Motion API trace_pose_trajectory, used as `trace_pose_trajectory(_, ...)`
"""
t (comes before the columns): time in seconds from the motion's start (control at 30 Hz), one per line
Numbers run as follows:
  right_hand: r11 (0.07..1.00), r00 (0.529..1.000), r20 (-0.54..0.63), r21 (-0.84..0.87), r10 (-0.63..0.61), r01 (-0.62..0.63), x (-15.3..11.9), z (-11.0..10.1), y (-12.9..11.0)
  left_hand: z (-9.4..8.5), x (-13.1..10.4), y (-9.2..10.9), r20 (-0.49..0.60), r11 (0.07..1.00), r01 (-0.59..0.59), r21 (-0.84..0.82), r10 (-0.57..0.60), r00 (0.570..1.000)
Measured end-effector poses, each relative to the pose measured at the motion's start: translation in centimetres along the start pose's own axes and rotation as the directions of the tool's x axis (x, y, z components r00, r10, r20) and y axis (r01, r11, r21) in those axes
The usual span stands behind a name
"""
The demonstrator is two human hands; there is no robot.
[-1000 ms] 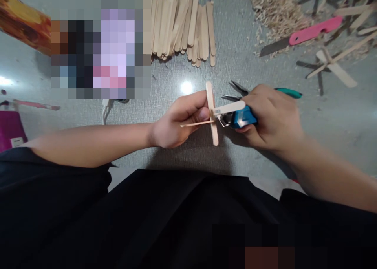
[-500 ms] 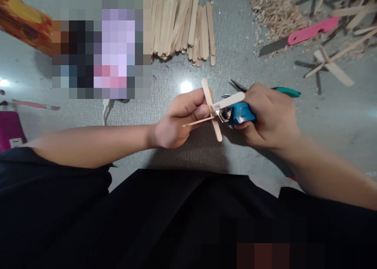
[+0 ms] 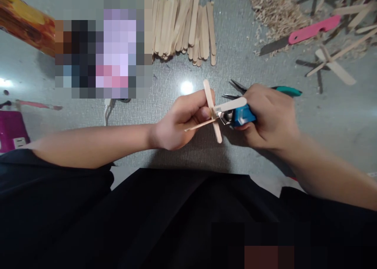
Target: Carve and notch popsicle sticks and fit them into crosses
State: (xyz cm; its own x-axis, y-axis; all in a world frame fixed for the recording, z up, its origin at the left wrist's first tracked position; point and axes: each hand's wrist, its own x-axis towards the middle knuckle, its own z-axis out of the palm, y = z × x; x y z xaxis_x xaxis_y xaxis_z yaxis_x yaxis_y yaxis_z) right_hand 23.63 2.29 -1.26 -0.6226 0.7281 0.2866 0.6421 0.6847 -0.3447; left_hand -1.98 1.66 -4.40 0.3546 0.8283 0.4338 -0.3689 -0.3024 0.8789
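My left hand is closed, pinching a small assembly of crossed craft sticks between thumb and fingers. One stick stands nearly upright, one points right, and a thin one points to the lower left. My right hand wraps round a blue glue gun with a metal front. Its tip meets the joint where the sticks cross. Just behind my right hand lies a pair of needle-nose pliers with teal handles, its middle hidden by the hand.
Loose craft sticks lie in a row at the back. A pink-handled saw rests by wood shavings at the back right, near another stick assembly. A purple box and a white cable are at left.
Both hands stay almost in place, with the glue gun's tip still at the joint. The stick assembly has shifted very slightly to the right in view.
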Motion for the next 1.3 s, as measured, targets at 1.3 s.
trace_pose_trajectory(1.3, 0.991, 0.993, 0.113, 0.122, 0.033, -0.047, 0.1, -0.8, 0.3, -0.2, -0.3, -0.4, 0.083, 0.992, 0.038, -0.121, -0.028, 0.996)
